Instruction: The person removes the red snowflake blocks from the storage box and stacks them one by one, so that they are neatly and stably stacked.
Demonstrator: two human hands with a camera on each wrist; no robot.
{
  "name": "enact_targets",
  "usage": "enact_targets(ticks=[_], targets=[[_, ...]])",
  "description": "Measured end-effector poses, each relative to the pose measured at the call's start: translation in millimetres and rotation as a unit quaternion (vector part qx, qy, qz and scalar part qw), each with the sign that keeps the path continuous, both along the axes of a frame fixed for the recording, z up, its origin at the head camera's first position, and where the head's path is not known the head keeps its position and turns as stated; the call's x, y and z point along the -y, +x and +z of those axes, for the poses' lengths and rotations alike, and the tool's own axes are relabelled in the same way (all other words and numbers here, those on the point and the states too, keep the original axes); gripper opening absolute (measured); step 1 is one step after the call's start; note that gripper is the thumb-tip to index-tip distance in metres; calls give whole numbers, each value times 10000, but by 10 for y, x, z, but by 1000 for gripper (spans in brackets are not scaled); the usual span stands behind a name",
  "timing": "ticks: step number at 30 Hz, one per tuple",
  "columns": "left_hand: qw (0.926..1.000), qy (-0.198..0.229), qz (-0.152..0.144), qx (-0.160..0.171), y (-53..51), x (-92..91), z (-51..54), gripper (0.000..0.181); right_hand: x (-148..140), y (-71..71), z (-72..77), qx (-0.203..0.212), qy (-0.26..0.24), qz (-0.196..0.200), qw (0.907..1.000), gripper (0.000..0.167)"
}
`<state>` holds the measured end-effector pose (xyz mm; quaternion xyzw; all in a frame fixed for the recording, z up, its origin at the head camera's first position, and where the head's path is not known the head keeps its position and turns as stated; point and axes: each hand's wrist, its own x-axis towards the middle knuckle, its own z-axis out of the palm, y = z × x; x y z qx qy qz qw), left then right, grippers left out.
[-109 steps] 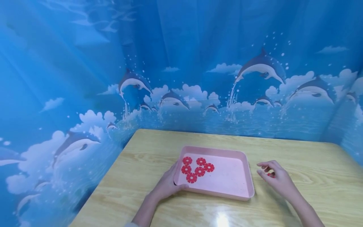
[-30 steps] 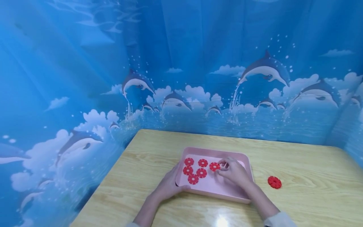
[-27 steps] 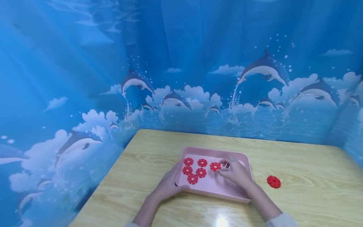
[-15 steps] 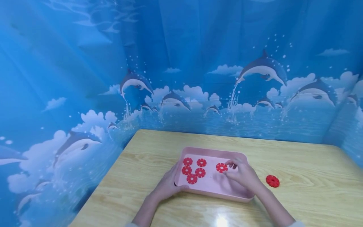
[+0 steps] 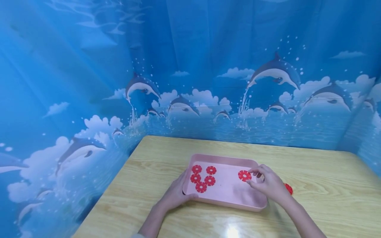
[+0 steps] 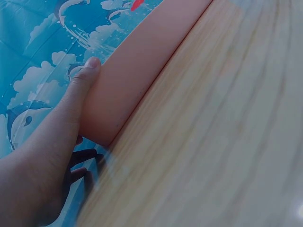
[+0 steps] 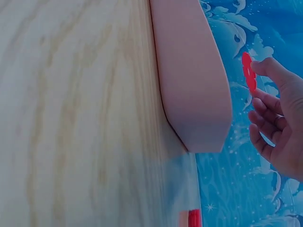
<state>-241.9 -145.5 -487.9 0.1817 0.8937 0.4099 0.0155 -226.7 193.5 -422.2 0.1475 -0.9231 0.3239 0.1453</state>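
A pink tray (image 5: 229, 203) lies on the table, with several red notched discs (image 5: 201, 187) flat in its left part. The left hand (image 5: 174, 195) grips the tray's left end; in the left wrist view its thumb lies on the tray wall (image 6: 128, 80). Between thumb and fingertips the right hand (image 5: 272, 185) pinches a red disc (image 5: 244, 176) above the tray's right side. The right wrist view shows this disc (image 7: 249, 73) held on edge, clear of the tray wall (image 7: 194, 80).
Another red disc or small stack (image 5: 288, 189) lies on the wooden table (image 5: 321, 178) right of the tray, partly hidden by the right hand and wrist. A blue curtain (image 5: 190, 66) with dolphins hangs behind and left of the table.
The right hand has moved right within the tray area with its pinched disc, away from the other discs, and now partly covers the red piece on the table. The left hand stays in place.
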Motion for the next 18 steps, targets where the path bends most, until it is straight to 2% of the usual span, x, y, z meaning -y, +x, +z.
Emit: enact_targets(ticks=[9,13,18], targets=[[9999,80,-8,107,1,-4,16,102,-233,108,35,-349,62,-176,9992,32],[10000,38,-7,39,3,2,13,103,-344,148,28,-480,47,-253,9985,30],[10000,6,-1,-44,6,3,-2,104,-485,201,21,-404,100,-471,9980,33]])
